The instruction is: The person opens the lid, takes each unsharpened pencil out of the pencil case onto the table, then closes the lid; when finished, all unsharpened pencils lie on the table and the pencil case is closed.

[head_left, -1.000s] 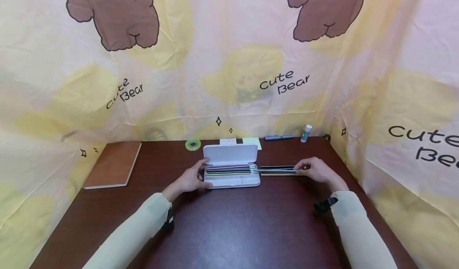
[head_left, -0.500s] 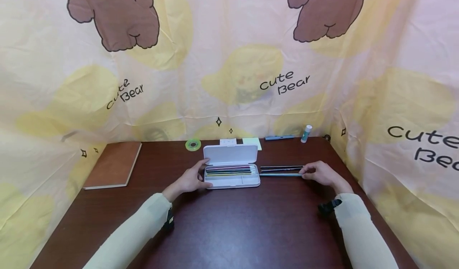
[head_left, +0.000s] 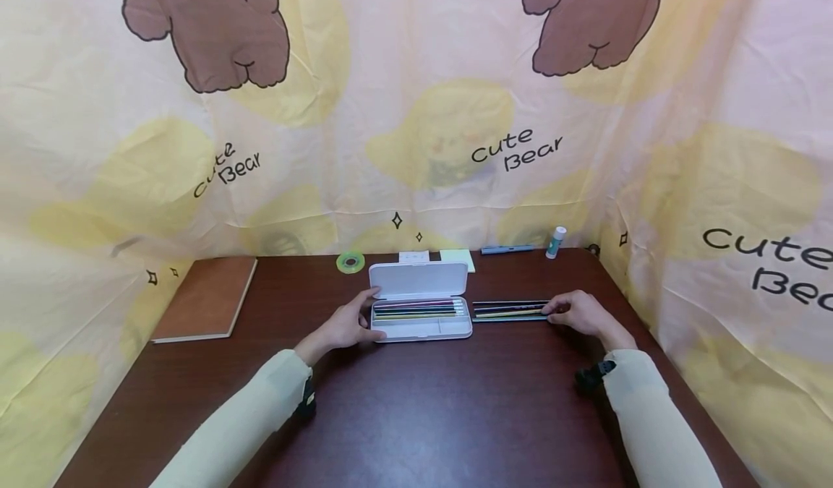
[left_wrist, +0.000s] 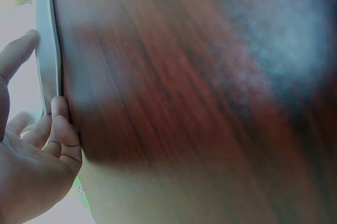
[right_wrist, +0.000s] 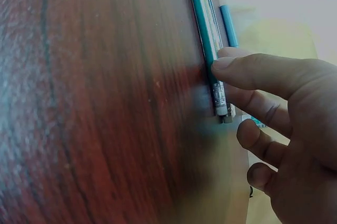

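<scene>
A white pencil case (head_left: 423, 327) stands with its lid up and several pencils (head_left: 416, 310) in its rear compartment. My left hand (head_left: 341, 325) grips the case's left end, thumb at the front corner and fingers toward the hinge. In the left wrist view, fingertips touch the case's pale side (left_wrist: 48, 55). Right of the case, my right hand (head_left: 579, 312) pinches a yellow pencil (head_left: 507, 314) near its end, slightly slanted over the row. A teal pencil (head_left: 510, 319) lies at the front of that row, near my right thumb in the right wrist view; dark pencils (head_left: 501, 303) lie behind.
At the far left lies a brown notebook (head_left: 204, 300). Along the back edge are a green tape roll (head_left: 350, 262), a small white item (head_left: 413, 257), a pale sticky-note pad (head_left: 458, 259), a blue pen (head_left: 507, 249) and an upright glue stick (head_left: 556, 243). A printed curtain (head_left: 364, 148) surrounds the table.
My right hand moved rightward with the teal pencil, set it down at the front of the row and let go. It now pinches the yellow pencil. The left hand stayed put.
</scene>
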{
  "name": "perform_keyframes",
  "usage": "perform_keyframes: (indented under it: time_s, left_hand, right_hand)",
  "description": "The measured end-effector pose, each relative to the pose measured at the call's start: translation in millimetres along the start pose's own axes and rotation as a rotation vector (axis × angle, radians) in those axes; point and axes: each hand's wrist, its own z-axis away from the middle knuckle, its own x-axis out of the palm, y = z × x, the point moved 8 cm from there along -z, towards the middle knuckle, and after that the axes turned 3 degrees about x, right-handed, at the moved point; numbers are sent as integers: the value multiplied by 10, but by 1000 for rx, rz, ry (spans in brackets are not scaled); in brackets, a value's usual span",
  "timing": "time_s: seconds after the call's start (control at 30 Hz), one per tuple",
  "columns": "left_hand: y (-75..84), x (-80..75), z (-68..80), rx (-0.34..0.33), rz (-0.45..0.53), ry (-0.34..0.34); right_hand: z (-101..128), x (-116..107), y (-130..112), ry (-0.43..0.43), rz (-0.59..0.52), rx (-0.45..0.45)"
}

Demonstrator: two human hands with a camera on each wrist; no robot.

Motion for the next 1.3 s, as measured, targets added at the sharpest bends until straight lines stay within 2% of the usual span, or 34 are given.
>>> perform_keyframes:
  time_s: [0.3, 0.5, 0.8, 1.3]
  left_hand:
    - [-14, 0, -14, -10, 3, 0]
    - [-19, 2, -13, -17, 0, 1]
    - [0, 3, -2, -11, 3, 3]
    - [-8, 9, 5, -18, 11, 2]
  right_hand:
    - [-5, -9, -46, 12, 3, -18]
    - [-15, -39, -167, 19, -15, -39]
    - [-44, 7, -510, -7, -42, -99]
    - [-131, 282, -1160, -39, -49, -129]
